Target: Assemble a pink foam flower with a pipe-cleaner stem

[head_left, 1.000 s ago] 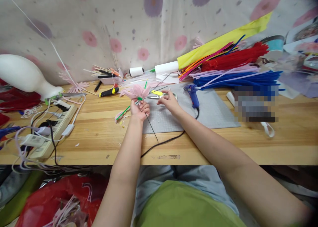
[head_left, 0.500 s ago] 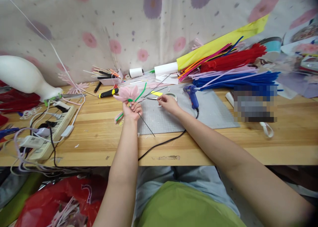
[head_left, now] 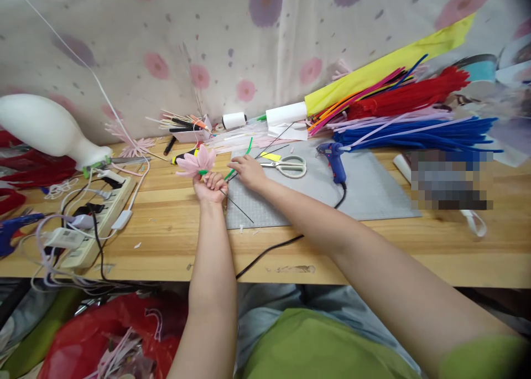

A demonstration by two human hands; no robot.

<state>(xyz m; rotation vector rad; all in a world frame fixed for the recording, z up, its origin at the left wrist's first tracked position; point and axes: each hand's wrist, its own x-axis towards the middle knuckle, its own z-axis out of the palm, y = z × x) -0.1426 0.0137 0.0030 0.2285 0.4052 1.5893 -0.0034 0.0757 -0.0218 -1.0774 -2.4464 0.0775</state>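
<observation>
A pink fuzzy flower (head_left: 198,161) with a green base is held upright in my left hand (head_left: 211,187), whose fingers are curled closed around it just under the petals. A thin dark wire (head_left: 240,207) slants down to the right from that hand. Close by on the right, my right hand (head_left: 248,172) has its fingertips closed on a green pipe cleaner (head_left: 229,174); part of the strip shows above the knuckles and part beside the fingertips. Right of this hand, white-handled scissors (head_left: 292,167) lie on the grey cutting mat (head_left: 373,196).
A blue glue gun (head_left: 333,160) lies on the mat, its black cord crossing the table front. Behind are blue pipe cleaners (head_left: 415,134), red ones (head_left: 415,95) and a white roll (head_left: 286,114). At left are a power strip (head_left: 102,224) and a white foam head (head_left: 41,124).
My right hand has moved left from beside the scissors to the green pipe cleaner near my left hand, uncovering the scissors. The flower has tilted and shifted slightly left and down.
</observation>
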